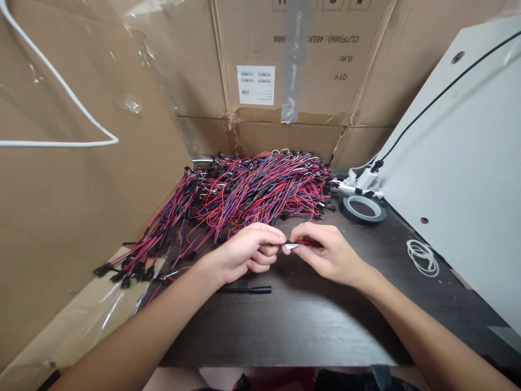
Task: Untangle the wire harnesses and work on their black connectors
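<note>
My left hand (257, 251) and my right hand (325, 251) meet over the dark table, both with fingers pinched. Between them runs a wire cable (310, 243) with a red strand and a black part, and a small white label (291, 246) shows on it. The left thumb and forefinger grip its black end, while the right fingers hold it by the label and wires. Just behind the hands lies a big heap of red, blue and black wire cables (264, 187). A black pen-like rod (248, 290) rests on the table below my left hand.
A roll of black tape (363, 209) lies at right, near a white power strip (362, 182) with a black plug. Farther right is a coiled white cord (422, 258). Cardboard (195, 54) walls the back and left; a white panel (459, 125) stands at right.
</note>
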`<state>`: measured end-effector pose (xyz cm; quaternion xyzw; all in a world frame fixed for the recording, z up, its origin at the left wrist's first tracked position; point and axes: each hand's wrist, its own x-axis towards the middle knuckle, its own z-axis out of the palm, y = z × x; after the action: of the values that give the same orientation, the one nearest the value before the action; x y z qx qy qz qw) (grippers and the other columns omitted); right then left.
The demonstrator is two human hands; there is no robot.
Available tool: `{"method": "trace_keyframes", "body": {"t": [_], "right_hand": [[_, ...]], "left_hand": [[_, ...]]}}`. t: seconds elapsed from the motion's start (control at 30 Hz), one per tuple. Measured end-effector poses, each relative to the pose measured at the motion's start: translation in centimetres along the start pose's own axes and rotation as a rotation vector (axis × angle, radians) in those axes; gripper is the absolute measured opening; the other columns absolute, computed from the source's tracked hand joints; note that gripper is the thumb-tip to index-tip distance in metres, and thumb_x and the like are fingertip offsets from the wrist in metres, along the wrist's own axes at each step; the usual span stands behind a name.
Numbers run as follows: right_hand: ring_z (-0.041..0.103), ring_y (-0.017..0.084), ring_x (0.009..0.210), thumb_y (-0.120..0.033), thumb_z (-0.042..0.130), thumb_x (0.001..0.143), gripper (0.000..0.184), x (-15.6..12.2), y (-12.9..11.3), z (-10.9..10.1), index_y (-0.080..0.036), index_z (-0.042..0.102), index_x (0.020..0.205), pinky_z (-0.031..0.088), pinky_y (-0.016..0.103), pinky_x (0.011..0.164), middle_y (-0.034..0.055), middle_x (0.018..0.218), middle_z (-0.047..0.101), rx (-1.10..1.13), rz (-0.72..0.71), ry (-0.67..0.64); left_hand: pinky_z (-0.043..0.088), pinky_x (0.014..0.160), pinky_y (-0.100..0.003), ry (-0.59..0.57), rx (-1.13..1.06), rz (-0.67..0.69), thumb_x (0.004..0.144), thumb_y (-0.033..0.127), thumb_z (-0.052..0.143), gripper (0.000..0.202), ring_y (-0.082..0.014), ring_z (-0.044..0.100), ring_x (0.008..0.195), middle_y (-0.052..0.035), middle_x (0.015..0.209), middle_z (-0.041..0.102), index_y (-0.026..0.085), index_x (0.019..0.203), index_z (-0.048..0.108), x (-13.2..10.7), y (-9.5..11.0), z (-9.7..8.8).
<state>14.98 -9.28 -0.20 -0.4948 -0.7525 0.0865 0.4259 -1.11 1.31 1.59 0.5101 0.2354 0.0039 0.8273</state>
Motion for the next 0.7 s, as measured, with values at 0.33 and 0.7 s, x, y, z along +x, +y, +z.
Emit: {"method": "trace_keyframes", "body": {"t": [0.33,0.7], "right_hand": [[0.052,0.010,0.062,-0.015,0.051,0.087,0.008,0.1,0.2,0.0,-0.016,0.055,0.080,0.040,0.021,0.060,0.0012,0.070,0.060,0.019,0.039,-0.003],[0.040,0.008,0.056,-0.021,0.048,0.090,0.009,0.0,0.6,0.5,-0.017,0.047,0.081,0.032,0.020,0.052,-0.0034,0.063,0.047,0.131,0.230,-0.009]], "left_hand": [[0.009,0.035,-0.015,0.053,0.167,0.038,0.079,0.026,0.054,0.014,-0.0013,0.015,0.037,0.0075,0.050,0.030,0.013,0.074,0.052,0.1,0.0,0.6],[0.038,0.055,-0.018,0.275,0.646,0.522,0.070,0.014,0.059,0.009,-0.0061,0.045,0.059,0.0031,0.067,0.051,0.012,0.078,0.056,0.5,-0.5,0.9]]}}
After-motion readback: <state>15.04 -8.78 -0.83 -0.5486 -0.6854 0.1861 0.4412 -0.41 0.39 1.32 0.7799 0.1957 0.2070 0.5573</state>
